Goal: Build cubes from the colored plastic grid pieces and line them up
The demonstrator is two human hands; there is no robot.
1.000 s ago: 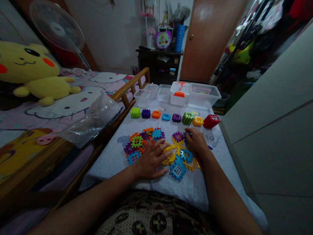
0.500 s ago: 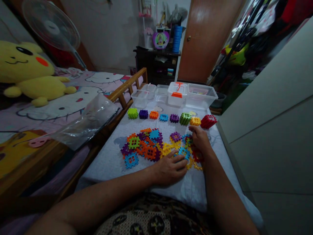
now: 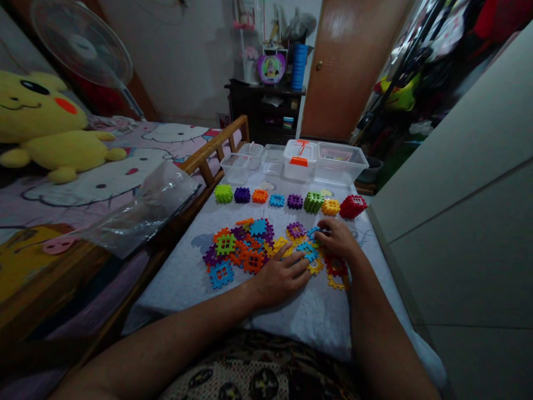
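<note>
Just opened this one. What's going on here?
A person's left hand lies over the near edge of some loose, many-coloured plastic pieces spread on a cloth. The right hand has its fingers at a blue piece; whether it grips it is unclear. Beyond them, eight coloured stacks stand in a row, with clear boxes behind.

No legible txt, labels, brands, nos. or signs
</note>
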